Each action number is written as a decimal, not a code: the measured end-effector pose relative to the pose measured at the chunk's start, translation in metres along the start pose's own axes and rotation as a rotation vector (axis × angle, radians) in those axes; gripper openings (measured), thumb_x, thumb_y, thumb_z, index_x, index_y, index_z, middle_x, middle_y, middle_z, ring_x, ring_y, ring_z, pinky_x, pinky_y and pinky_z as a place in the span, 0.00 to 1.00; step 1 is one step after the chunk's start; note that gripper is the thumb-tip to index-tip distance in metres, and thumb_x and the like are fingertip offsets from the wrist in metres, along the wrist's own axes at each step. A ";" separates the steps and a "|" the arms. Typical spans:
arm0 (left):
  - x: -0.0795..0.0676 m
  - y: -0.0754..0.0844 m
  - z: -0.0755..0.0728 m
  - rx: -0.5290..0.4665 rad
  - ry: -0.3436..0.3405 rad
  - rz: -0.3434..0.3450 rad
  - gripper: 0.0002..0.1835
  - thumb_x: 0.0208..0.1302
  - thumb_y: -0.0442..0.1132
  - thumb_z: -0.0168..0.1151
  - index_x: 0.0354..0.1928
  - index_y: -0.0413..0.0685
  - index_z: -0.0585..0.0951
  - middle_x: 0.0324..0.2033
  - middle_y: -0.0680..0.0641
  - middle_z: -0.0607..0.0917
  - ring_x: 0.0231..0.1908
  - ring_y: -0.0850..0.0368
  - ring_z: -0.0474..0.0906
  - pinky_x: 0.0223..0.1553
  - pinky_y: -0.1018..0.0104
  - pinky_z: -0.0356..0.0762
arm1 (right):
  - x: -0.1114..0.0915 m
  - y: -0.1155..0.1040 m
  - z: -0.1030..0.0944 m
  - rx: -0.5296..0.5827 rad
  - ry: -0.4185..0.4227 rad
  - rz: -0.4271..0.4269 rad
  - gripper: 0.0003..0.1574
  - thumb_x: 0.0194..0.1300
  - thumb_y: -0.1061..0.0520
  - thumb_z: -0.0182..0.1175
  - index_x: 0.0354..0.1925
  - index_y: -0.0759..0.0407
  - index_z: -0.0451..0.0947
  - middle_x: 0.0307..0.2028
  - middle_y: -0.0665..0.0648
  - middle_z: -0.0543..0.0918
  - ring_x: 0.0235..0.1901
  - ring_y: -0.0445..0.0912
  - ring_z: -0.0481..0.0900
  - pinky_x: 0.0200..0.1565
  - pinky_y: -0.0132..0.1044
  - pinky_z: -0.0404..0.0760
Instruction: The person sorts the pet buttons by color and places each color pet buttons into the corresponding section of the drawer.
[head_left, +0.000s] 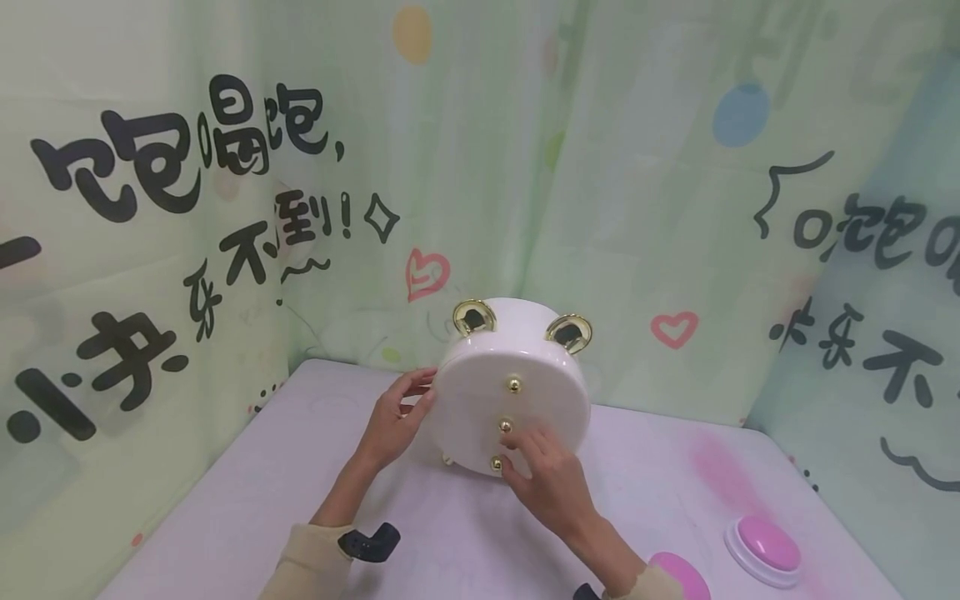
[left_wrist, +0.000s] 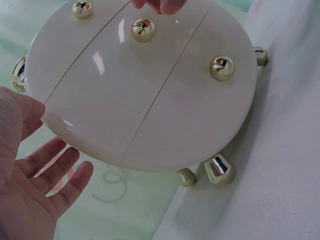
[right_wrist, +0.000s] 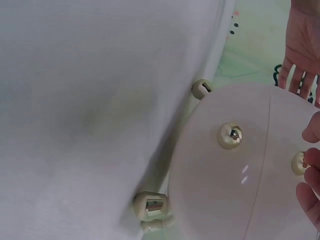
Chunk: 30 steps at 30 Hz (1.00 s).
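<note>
A round, white three-drawer box (head_left: 517, 408) stands upright on small gold feet (left_wrist: 220, 169), with two gold ear-shaped rings (head_left: 570, 333) on top. Three gold knobs run down its front, one per drawer. My left hand (head_left: 397, 417) is at the box's left side, thumb near the front rim and the other fingers spread and extended. In front of the middle knob (left_wrist: 143, 30) hovers my right hand (head_left: 551, 479), fingers loosely bent. The left wrist view shows a small gap between its fingertips and that knob. The lower knob (right_wrist: 230, 136) is untouched.
The box stands on a pale table (head_left: 337, 392) in front of printed curtains (head_left: 637, 208). At the right front lie a round pink-and-white object (head_left: 768, 546) and another pink round one (head_left: 681, 575), partly behind the right sleeve.
</note>
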<state>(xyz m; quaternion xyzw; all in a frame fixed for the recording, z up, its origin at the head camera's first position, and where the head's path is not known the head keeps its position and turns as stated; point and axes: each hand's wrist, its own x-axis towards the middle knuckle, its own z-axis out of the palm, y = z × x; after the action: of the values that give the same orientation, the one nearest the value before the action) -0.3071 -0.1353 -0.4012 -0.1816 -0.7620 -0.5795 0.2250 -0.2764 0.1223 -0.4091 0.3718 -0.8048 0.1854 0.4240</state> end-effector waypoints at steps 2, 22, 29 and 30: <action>-0.001 0.001 0.000 -0.001 -0.002 -0.001 0.20 0.75 0.39 0.59 0.65 0.47 0.78 0.58 0.43 0.84 0.57 0.47 0.80 0.49 0.58 0.80 | -0.003 -0.001 0.000 -0.002 -0.010 0.004 0.18 0.48 0.65 0.75 0.37 0.54 0.82 0.34 0.47 0.84 0.38 0.43 0.81 0.36 0.36 0.83; 0.001 0.002 0.000 0.012 0.002 0.003 0.20 0.74 0.38 0.60 0.65 0.47 0.78 0.57 0.43 0.84 0.57 0.47 0.80 0.48 0.57 0.80 | -0.016 0.007 0.012 -0.047 -0.200 0.010 0.21 0.45 0.60 0.79 0.38 0.53 0.80 0.31 0.46 0.86 0.34 0.41 0.81 0.33 0.35 0.80; -0.001 0.002 -0.001 0.004 -0.001 0.007 0.19 0.75 0.38 0.60 0.65 0.48 0.78 0.57 0.43 0.84 0.57 0.47 0.80 0.48 0.59 0.80 | -0.014 0.009 0.015 -0.086 -0.257 0.015 0.22 0.45 0.59 0.78 0.37 0.53 0.78 0.27 0.46 0.85 0.32 0.42 0.80 0.33 0.36 0.79; -0.001 0.002 -0.001 0.003 0.000 0.010 0.19 0.75 0.38 0.60 0.65 0.47 0.78 0.57 0.43 0.84 0.57 0.47 0.80 0.48 0.59 0.80 | -0.014 0.009 0.016 -0.088 -0.259 0.009 0.22 0.45 0.59 0.78 0.37 0.53 0.78 0.27 0.46 0.84 0.32 0.42 0.80 0.34 0.37 0.79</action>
<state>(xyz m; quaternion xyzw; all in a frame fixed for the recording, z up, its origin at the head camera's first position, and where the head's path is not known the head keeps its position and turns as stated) -0.3056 -0.1360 -0.3998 -0.1850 -0.7620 -0.5772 0.2280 -0.2871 0.1245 -0.4296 0.3699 -0.8618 0.1023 0.3316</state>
